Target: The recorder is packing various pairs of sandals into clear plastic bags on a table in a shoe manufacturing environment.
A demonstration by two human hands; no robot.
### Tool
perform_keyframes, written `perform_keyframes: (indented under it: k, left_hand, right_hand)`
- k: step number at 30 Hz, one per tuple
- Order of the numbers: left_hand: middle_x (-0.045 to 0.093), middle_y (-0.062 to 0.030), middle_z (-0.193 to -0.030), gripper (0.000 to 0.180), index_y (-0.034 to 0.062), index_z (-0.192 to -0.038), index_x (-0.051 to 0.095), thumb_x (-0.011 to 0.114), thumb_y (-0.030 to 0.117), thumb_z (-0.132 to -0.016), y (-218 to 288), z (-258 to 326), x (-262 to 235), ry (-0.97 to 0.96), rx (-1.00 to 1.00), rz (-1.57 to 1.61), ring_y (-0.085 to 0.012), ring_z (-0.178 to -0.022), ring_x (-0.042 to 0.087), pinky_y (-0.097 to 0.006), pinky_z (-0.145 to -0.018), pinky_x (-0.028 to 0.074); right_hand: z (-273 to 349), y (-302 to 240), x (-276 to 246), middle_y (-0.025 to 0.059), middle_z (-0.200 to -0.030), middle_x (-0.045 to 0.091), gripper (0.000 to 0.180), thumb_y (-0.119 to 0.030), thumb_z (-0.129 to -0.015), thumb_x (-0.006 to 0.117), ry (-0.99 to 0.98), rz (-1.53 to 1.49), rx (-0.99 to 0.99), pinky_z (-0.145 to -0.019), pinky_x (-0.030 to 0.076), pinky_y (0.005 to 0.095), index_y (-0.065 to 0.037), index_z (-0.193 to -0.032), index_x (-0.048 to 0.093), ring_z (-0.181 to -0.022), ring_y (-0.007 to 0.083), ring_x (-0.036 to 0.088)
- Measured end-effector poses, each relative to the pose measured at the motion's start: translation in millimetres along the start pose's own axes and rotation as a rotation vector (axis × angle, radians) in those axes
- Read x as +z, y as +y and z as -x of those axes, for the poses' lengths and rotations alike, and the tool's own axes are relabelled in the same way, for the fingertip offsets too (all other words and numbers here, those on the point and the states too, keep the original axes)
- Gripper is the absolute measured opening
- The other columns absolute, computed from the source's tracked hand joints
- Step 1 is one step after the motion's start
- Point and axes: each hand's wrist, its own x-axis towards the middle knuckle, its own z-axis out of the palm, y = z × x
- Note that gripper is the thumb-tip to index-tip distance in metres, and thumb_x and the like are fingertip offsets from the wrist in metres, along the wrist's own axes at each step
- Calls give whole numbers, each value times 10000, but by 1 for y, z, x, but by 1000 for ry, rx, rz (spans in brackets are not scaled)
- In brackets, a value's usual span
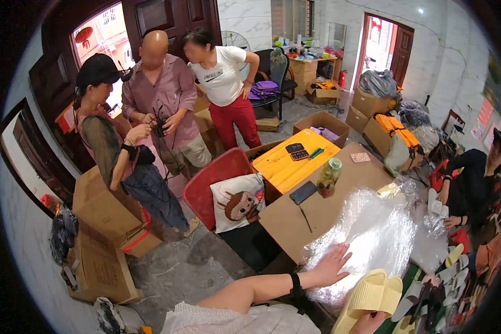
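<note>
left hand [326,267], spread wide on clear plastic [373,222]; right hand [369,323], gripping pale yellow slippers [364,296]

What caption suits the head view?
Left hand on clear plastic, right hand holding yellow slippers.

Printed pillow [236,206] is leaning on red chair [222,167]; three people [164,83] are standing upper left; red extinguisher [342,79] is sitting by back doorway [377,43].
</note>
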Motion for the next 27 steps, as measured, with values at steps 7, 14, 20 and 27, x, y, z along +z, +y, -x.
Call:
perform_keyframes:
  k: [7,14,20,27]
  left_hand:
    - [133,-231,-1640,739,15,-1548,270,497,456,-1000,6,-8,-19,-79,-22,-7,-400,-1515,136,-475,-1206,212]
    - [123,-265,-1633,1011,2,-1552,258,626,619,-840,17,-20,-45,-347,-86,-102,-409,-1521,113,-507,-1214,158]
    - [113,-318,-1614,1129,-23,-1544,255,746,595,-736,15,-24,-49,-416,-31,-71,-450,-1514,97,-559,-1207,140]
    - [492,-218,-1429,641,-4,-1311,577,771,261,-760,16,-25,-69,-218,304,109,-435,-1459,271,-571,-1196,217]
  right_hand:
    - [-4,-25,-16,274,-1116,665,313,-115,-983,520,34,63,-57,-1012,408,481,82,-1203,621,-1011,432,588]
    - [-2,-28,-25,271,-1103,675,294,-110,-972,523,-26,90,-18,-1019,413,461,69,-1171,646,-992,438,594]
    - [5,-22,-27,290,-1072,673,311,-120,-951,555,0,33,26,-913,463,455,82,-1172,640,-971,428,610]
    - [2,-3,-17,204,-1124,654,277,-106,-915,621,-45,-92,145,-932,440,436,23,-1158,643,-1070,358,582]
